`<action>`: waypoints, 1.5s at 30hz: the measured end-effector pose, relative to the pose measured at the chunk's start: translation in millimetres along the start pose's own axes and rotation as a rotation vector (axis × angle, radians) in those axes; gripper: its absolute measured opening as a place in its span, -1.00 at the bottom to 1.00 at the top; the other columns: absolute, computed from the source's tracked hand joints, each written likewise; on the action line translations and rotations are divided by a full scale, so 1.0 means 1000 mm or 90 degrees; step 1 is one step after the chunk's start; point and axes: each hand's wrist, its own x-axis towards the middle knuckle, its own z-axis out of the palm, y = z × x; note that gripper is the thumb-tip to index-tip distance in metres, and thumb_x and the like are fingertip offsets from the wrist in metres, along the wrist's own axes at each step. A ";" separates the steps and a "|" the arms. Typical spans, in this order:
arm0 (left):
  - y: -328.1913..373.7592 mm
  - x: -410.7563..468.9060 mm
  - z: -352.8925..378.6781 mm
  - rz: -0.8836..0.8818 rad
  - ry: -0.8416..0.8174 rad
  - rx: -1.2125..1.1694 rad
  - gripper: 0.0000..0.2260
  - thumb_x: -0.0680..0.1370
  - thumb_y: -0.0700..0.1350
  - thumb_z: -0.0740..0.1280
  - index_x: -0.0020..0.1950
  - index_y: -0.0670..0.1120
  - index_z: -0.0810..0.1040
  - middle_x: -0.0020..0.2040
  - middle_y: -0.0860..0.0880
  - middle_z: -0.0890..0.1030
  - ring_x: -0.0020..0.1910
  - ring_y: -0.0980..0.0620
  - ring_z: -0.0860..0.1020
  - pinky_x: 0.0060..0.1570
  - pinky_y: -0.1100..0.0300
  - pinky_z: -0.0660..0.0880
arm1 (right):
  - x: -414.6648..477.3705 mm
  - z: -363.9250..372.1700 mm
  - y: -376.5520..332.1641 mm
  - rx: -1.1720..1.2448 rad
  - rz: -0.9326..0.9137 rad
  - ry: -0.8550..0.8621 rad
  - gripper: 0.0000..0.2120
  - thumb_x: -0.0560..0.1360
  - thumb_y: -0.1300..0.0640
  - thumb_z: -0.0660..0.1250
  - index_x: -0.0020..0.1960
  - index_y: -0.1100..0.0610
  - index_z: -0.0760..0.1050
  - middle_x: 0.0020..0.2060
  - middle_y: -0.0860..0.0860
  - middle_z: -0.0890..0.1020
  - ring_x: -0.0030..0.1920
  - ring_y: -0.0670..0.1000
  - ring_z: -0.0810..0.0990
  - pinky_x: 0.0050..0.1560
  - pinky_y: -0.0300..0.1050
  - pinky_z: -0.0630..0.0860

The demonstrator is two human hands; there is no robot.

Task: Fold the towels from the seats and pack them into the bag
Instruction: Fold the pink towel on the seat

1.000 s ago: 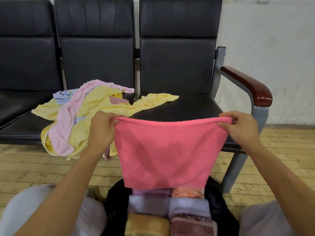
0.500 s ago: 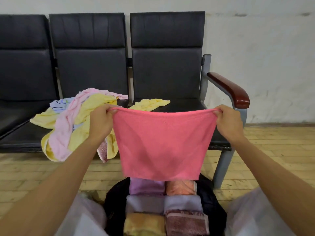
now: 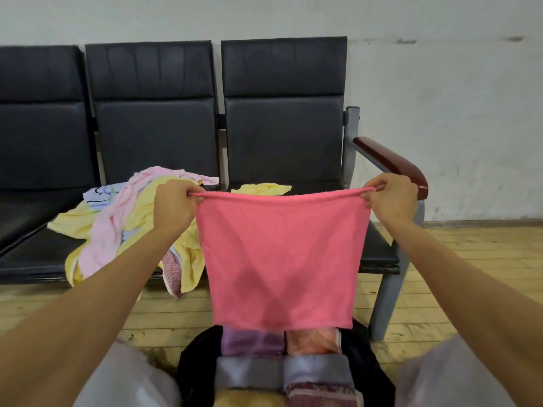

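Before the black seats (image 3: 282,136), the pink towel (image 3: 282,259) is stretched flat for folding, top corners pinched by left hand (image 3: 173,207) and right hand (image 3: 390,198).

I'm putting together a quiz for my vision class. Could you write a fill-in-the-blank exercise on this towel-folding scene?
1. The left hand and right hand hold up a ____ towel by its top corners.
2. The folded towels are packed in the black ____ below it.
3. The unfolded pile lies on the black ____.
Missing words: pink; bag; seats.
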 end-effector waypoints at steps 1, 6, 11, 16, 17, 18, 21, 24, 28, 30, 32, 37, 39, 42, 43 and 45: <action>0.000 0.003 0.003 0.001 0.001 0.003 -0.80 0.47 -0.37 0.33 -0.02 -0.20 0.71 -0.08 -0.17 0.70 -0.06 -0.11 0.60 -0.08 0.21 0.36 | 0.004 0.004 0.001 0.017 0.013 0.002 -0.91 0.44 0.23 0.49 -0.14 0.05 0.66 -0.21 0.01 0.69 -0.19 0.02 0.67 -0.08 0.05 0.66; -0.005 0.027 0.027 -0.008 -0.013 -0.011 -0.76 0.43 -0.37 0.34 -0.02 -0.16 0.72 -0.09 -0.14 0.70 -0.07 -0.12 0.62 -0.05 0.10 0.51 | 0.028 0.028 0.007 0.089 0.067 -0.001 -0.82 0.40 0.31 0.50 -0.21 0.04 0.62 -0.30 -0.03 0.64 -0.20 0.01 0.64 -0.06 0.04 0.65; -0.007 0.055 0.058 -0.053 -0.072 0.077 -0.80 0.51 -0.25 0.29 -0.07 -0.10 0.72 -0.18 -0.14 0.67 -0.18 -0.16 0.59 -0.19 0.05 0.51 | 0.052 0.058 0.013 0.049 0.019 -0.027 -0.79 0.48 0.36 0.30 -0.07 0.16 0.68 -0.13 0.11 0.69 -0.09 0.09 0.62 0.00 -0.06 0.55; -0.012 0.083 0.099 -0.228 -0.114 -0.128 -0.86 0.55 -0.31 0.22 -0.14 -0.17 0.54 -0.27 -0.21 0.65 -0.35 -0.19 0.66 -0.19 -0.13 0.63 | 0.077 0.099 0.026 -0.020 0.064 -0.108 -0.85 0.52 0.31 0.18 0.03 0.13 0.44 -0.17 0.16 0.61 -0.21 0.20 0.62 -0.09 0.11 0.61; -0.012 0.089 0.108 -0.267 -0.107 -0.185 -0.87 0.55 -0.34 0.21 -0.13 -0.19 0.51 -0.22 -0.23 0.64 -0.35 -0.19 0.66 -0.21 -0.12 0.63 | 0.082 0.105 0.027 -0.047 0.057 -0.116 -0.86 0.55 0.28 0.16 0.07 0.15 0.40 -0.14 0.14 0.59 -0.18 0.18 0.58 -0.05 0.08 0.57; -0.012 0.094 0.114 -0.291 -0.094 -0.221 -0.87 0.55 -0.36 0.21 -0.14 -0.19 0.48 -0.16 -0.22 0.63 -0.33 -0.18 0.66 -0.23 -0.07 0.64 | 0.087 0.111 0.026 -0.065 0.044 -0.116 -0.86 0.57 0.26 0.13 0.11 0.15 0.38 -0.11 0.12 0.54 -0.14 0.16 0.52 -0.05 0.04 0.50; -0.014 0.108 0.130 -0.303 -0.029 -0.296 -0.91 0.58 -0.34 0.25 -0.03 -0.18 0.49 -0.02 -0.18 0.60 -0.19 -0.12 0.67 -0.27 0.11 0.65 | 0.100 0.120 0.025 0.012 -0.025 -0.097 -0.84 0.62 0.27 0.09 0.14 0.20 0.40 -0.10 0.11 0.50 -0.11 0.10 0.44 -0.14 -0.09 0.31; -0.019 0.115 0.138 -0.313 0.000 -0.364 -0.89 0.58 -0.32 0.25 0.08 -0.25 0.52 0.02 -0.15 0.60 -0.07 -0.09 0.66 -0.13 0.14 0.63 | 0.107 0.123 0.023 0.098 -0.074 -0.050 -0.83 0.64 0.27 0.11 0.12 0.20 0.45 -0.08 0.04 0.52 -0.08 0.04 0.46 -0.15 -0.22 0.26; -0.035 0.102 0.137 -0.308 -0.044 -0.392 -0.86 0.54 -0.24 0.27 0.05 -0.21 0.57 -0.01 -0.13 0.67 -0.01 -0.03 0.66 0.08 0.00 0.59 | 0.094 0.118 0.031 0.056 -0.112 -0.093 -0.81 0.62 0.28 0.16 0.08 0.19 0.55 -0.07 0.01 0.56 -0.05 -0.03 0.46 -0.16 -0.35 0.24; -0.041 0.083 0.131 -0.295 -0.075 -0.391 -0.90 0.54 -0.24 0.27 0.00 -0.20 0.56 -0.01 -0.15 0.66 0.01 -0.06 0.66 0.13 -0.05 0.57 | 0.081 0.111 0.042 -0.001 -0.126 -0.131 -0.79 0.61 0.28 0.18 0.08 0.20 0.59 -0.08 0.02 0.58 -0.06 -0.05 0.46 -0.12 -0.35 0.24; -0.046 0.056 0.123 -0.271 -0.108 -0.373 -0.92 0.56 -0.26 0.27 -0.05 -0.13 0.55 -0.01 -0.15 0.64 0.03 -0.08 0.64 0.14 -0.07 0.56 | 0.066 0.100 0.053 -0.029 -0.125 -0.154 -0.79 0.60 0.29 0.19 0.07 0.20 0.60 -0.10 0.02 0.59 -0.08 -0.04 0.47 -0.13 -0.34 0.25; -0.054 -0.006 0.110 -0.245 -0.245 -0.281 -0.92 0.62 -0.19 0.22 -0.03 -0.06 0.49 -0.05 -0.09 0.64 -0.06 -0.06 0.66 0.09 -0.12 0.56 | 0.023 0.071 0.071 -0.153 -0.175 -0.344 -0.85 0.57 0.28 0.23 -0.05 0.18 0.58 -0.17 0.03 0.64 -0.15 0.07 0.58 -0.11 -0.07 0.45; -0.056 -0.028 0.111 -0.204 -0.329 -0.181 -0.95 0.62 -0.18 0.21 0.04 -0.11 0.46 -0.02 -0.09 0.62 -0.03 -0.07 0.62 0.09 -0.01 0.51 | 0.008 0.070 0.079 -0.278 -0.225 -0.485 -0.82 0.56 0.25 0.23 -0.09 0.17 0.61 -0.14 0.04 0.67 -0.14 0.10 0.58 -0.08 -0.03 0.44; -0.055 -0.047 0.112 -0.094 -0.410 -0.065 -0.91 0.62 -0.21 0.20 0.10 -0.17 0.41 -0.02 -0.08 0.59 0.01 -0.06 0.55 -0.09 0.13 0.36 | -0.005 0.072 0.085 -0.316 -0.248 -0.550 -0.76 0.55 0.24 0.22 -0.02 0.06 0.66 -0.06 -0.05 0.69 -0.15 -0.06 0.57 -0.09 -0.20 0.49; -0.055 -0.049 0.114 -0.066 -0.430 -0.065 -0.91 0.61 -0.26 0.20 0.11 -0.18 0.40 -0.03 -0.06 0.59 0.01 -0.03 0.54 -0.10 0.18 0.34 | -0.006 0.073 0.084 -0.310 -0.246 -0.549 -0.75 0.55 0.26 0.21 0.02 0.07 0.65 -0.08 -0.07 0.67 -0.21 -0.13 0.53 -0.18 -0.35 0.42; -0.055 -0.049 0.120 -0.020 -0.457 -0.062 -0.86 0.58 -0.34 0.20 0.10 -0.17 0.40 -0.04 -0.05 0.59 0.03 -0.01 0.55 -0.06 0.26 0.37 | -0.005 0.080 0.082 -0.303 -0.238 -0.540 -0.74 0.56 0.28 0.20 0.05 0.09 0.63 -0.15 -0.08 0.60 -0.28 -0.18 0.45 -0.28 -0.40 0.33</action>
